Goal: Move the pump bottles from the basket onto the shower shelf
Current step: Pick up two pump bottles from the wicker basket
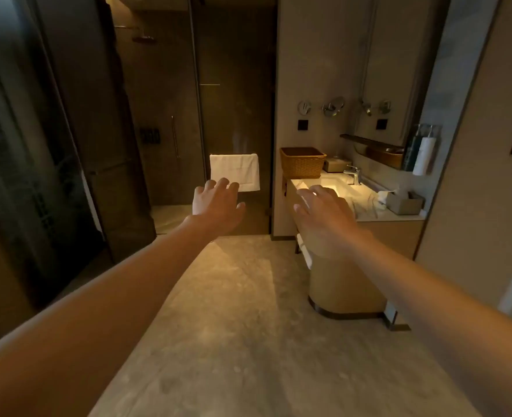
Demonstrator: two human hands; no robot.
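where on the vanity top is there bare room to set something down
On the counter, the front strip between the sink and the tissue box looks bare. The back corner is crowded: basket, a small box, then the faucet.

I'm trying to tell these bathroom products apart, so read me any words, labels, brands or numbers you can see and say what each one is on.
No text can be read in this view.
Bottles by the mirror: any labels are too small and blurred to read.
Boxes on the counter: no print can be made out.
Basket, white towel: no markings visible.
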